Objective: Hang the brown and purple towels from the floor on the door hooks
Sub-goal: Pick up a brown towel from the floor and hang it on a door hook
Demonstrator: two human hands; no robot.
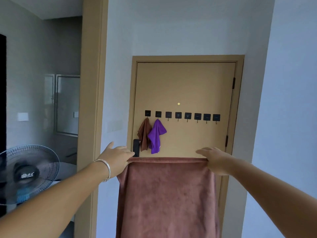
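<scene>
A large brown towel (167,196) hangs stretched out in front of me. My left hand (116,158) pinches its top left corner and my right hand (214,160) grips its top right corner. Ahead, a tan door (188,86) carries a row of several black hooks (182,115). A small brown towel (143,136) hangs from the leftmost hook. Beside it a small purple towel (155,136) hangs from the second hook. The other hooks are bare.
A black door handle (136,147) sits at the door's left edge, just beyond my left hand. A standing fan (27,174) is at the lower left. A tan door frame (91,100) and white walls flank the door.
</scene>
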